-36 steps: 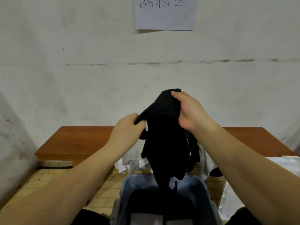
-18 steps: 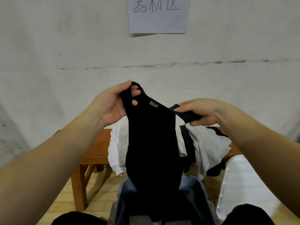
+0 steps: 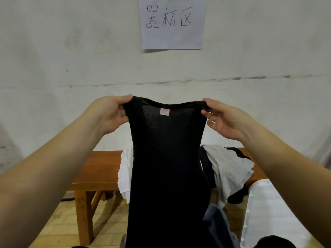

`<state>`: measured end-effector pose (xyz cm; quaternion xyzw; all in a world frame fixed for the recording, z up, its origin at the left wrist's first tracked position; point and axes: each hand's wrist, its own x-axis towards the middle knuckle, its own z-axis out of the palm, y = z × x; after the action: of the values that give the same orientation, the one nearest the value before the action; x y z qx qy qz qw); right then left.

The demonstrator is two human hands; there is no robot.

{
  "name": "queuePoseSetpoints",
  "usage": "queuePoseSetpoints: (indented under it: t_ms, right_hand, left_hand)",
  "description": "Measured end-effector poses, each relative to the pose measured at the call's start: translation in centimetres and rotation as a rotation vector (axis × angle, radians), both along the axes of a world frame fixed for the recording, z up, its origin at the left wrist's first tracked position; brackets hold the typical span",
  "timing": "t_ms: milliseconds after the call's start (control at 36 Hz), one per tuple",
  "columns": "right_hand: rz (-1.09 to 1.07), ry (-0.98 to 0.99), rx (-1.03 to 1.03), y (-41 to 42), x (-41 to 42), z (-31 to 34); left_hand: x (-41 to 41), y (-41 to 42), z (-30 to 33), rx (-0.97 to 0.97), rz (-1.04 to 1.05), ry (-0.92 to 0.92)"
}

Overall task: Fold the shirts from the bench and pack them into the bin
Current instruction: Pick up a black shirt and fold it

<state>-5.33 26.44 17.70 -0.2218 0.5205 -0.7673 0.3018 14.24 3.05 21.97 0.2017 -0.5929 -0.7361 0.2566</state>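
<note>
A: We have the black shirt (image 3: 168, 158) held up in front of us, spread between both hands. Our left hand (image 3: 109, 113) pinches its top left corner, thumb and fingers curled round the fabric.

B: And our right hand (image 3: 223, 119) pinches the top right corner the same way, thumb on top, fingers tucked under the edge. The neckline sags a little between the two grips, and a small pale label (image 3: 164, 111) sits just below it.

A: The shirt hangs straight down, narrow at the waist, and its lower part covers most of the bin (image 3: 218, 222). We see only a blue-grey stretch of the bin to the right of the cloth; whether the hem touches it or goes inside we cannot tell.

B: Behind the shirt stands the bench (image 3: 100, 169), brown wood, against the wall (image 3: 71, 59). On it lies the pile (image 3: 229, 169) of light and dark garments, showing on both sides of the shirt we hold and spilling over the bench's front edge.

A: A paper sign (image 3: 172, 22) with handwritten characters is stuck to the wall above. Lower right there is a white sheet (image 3: 268, 212) beside the bin, and yellowish floor (image 3: 59, 219) under the bench.
</note>
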Motion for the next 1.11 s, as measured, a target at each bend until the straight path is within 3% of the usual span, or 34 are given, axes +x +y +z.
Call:
queuePoseSetpoints:
  t_ms: [111, 306, 389, 611, 722, 833, 972, 1111]
  right_hand:
    - [0.039, 0.182, 0.011, -0.1, -0.2, -0.6]
    - [-0.241, 0.578, 0.316, -0.1, -0.1, 0.2]
    - [-0.335, 0.684, 0.343, -0.1, -0.1, 0.6]
    - [-0.243, 0.672, 0.182, -0.3, -0.8, 0.6]
    - [-0.220, 0.695, 0.226, -0.2, -0.9, 0.5]
    - [-0.232, 0.688, 0.205, -0.1, -0.9, 0.8]
    - [-0.149, 0.690, 0.296, -0.7, -0.5, 0.3]
    - [-0.084, 0.615, 0.162, -1.7, 0.7, 0.9]
  left_hand:
    - [0.3, -0.1, -0.1, 0.064, 0.004, 0.059]
    - [0.5, -0.5, -0.7, -0.086, -0.055, 0.089]
    - [0.5, -0.9, -1.1, -0.127, -0.015, 0.042]
    - [0.1, -1.9, -2.3, -0.249, 0.047, -0.071]
    - [0.2, -2.0, -2.7, -0.400, 0.126, -0.138]
    - [0.1, -2.1, -2.7, -0.603, 0.283, -0.075]
    - [-0.4, -1.6, -2.5, -0.365, 0.062, 0.042]
    - [-1.0, -0.8, -2.7, -0.272, -0.057, 0.105]
